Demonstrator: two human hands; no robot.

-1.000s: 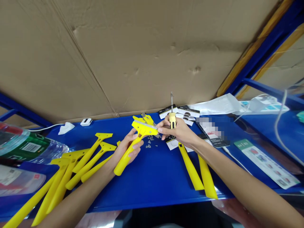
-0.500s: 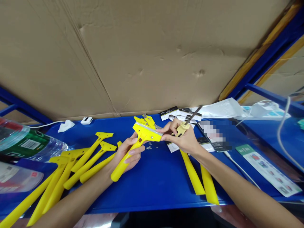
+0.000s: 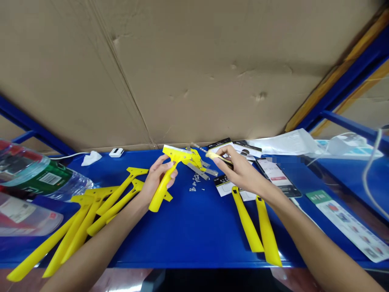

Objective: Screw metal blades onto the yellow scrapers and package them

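Left hand point(image 3: 156, 176) holds a strip-fitted scraper point(image 3: 161, 192); right hand point(image 3: 241, 169) holds a screwdriver point(image 3: 212, 155); unfitted strips point(image 3: 198, 171) lie toward the tabletop's point(image 3: 206, 231) back edge.

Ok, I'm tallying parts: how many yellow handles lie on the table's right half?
2: one handle below the right hand, another handle just right of the first. The forearm may hide more.

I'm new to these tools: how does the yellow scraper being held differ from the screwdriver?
The scraper is bright yellow with a wide, flat head; the screwdriver is cream and black with a thin shaft. The scraper's handle slants down-left in the picture; the screwdriver's shaft points up-left. Both are held by their handles: the scraper in the left hand, the screwdriver in the right hand.
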